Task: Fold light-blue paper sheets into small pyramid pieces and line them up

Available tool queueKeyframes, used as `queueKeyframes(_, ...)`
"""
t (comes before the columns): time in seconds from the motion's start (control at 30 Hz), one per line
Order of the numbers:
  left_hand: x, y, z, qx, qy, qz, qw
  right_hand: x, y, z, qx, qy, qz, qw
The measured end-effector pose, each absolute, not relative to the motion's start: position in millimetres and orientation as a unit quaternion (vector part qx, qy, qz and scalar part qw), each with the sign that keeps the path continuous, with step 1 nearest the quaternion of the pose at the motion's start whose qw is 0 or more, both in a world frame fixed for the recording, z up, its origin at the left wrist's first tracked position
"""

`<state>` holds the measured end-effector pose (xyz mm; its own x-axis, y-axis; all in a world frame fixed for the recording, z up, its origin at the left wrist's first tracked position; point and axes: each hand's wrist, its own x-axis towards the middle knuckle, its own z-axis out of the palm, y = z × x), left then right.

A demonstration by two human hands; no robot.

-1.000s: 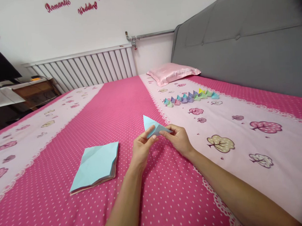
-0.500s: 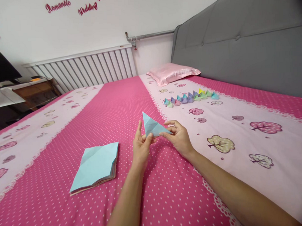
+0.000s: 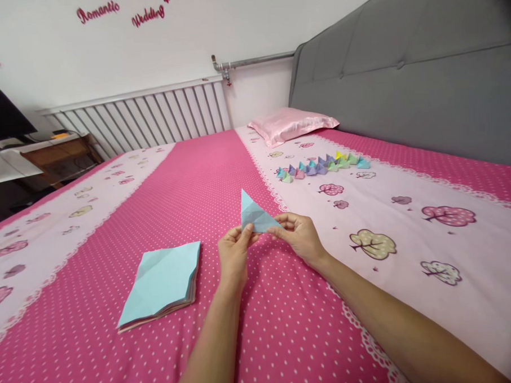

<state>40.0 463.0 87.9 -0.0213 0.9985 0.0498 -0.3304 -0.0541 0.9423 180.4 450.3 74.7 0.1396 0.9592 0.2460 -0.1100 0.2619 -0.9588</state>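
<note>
Right of the paper stack (image 3: 162, 280) | left hand (image 3: 233, 253), raised finger now lowered, and right hand (image 3: 300, 236) pinch blue triangle (image 3: 253, 212) | likely steadier

A bed (image 3: 204, 182) carries everything, spread with a bedspread (image 3: 287, 325) of deep pink dotted with white, crossed by two pale bands printed with little trees and edged like lace. On the dotted middle strip, toward the near left, lies a stack of paper sheets (image 3: 162, 280), light blue on top (other tints peep out along its uneven edges). Farther off, on the right-hand pale band, small folded paper pieces (image 3: 321, 169) cluster close together in blue, purple, green, pink and yellow. Beyond them rests a shiny pink pillow (image 3: 295, 123) with a flat border.
</note>
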Motion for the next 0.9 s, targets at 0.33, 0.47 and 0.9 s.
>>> queueKeyframes(0.33, 36, 466, 87, 0.416, 0.385, 0.608, 0.555, 179, 448, 78, -0.383, -0.507, 0.479, 0.605)
queueKeyframes(0.47, 36, 464, 87, 0.444, 0.376, 0.584, 0.565, 179, 445, 80, -0.37, -0.537, 0.47, 0.595)
queueKeyframes(0.9, 42, 456, 86, 0.502, 0.368, 0.503, 0.599, 182, 446, 83, -0.353, -0.497, 0.491, 0.623)
